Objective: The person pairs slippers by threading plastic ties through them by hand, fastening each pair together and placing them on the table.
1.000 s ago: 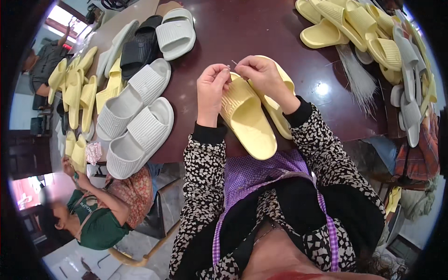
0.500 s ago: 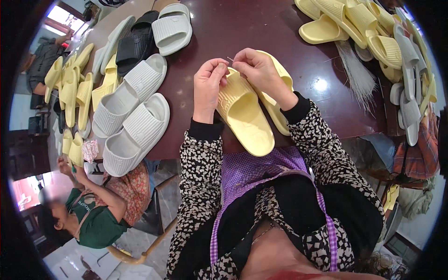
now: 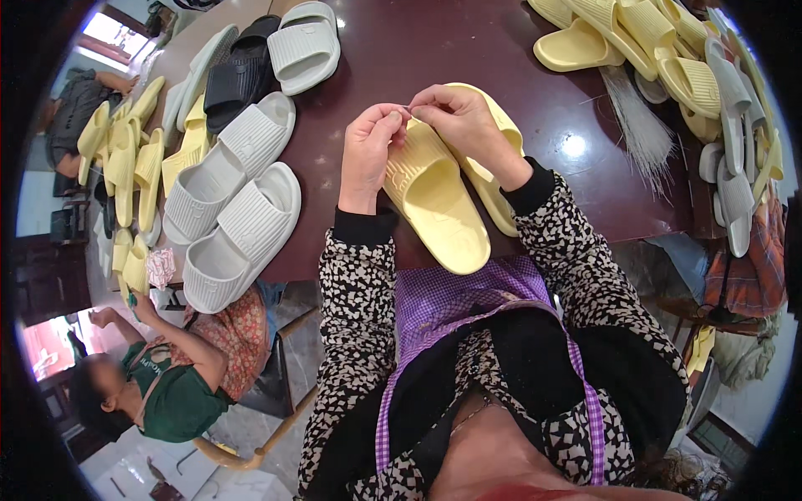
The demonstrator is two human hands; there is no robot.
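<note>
Left hand (image 3: 366,154) and right hand (image 3: 469,131) have drawn closer, upper center, both pinched; contents indiscernible. Front yellow slide sandal (image 3: 444,219): likely light, flexible; grip sole edges.

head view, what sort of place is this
Probably a small slipper workshop: yellow slippers and grey slippers lie in groups on a dark table, with a bundle of pale strands at its right and a co-worker seated at the left.
</note>
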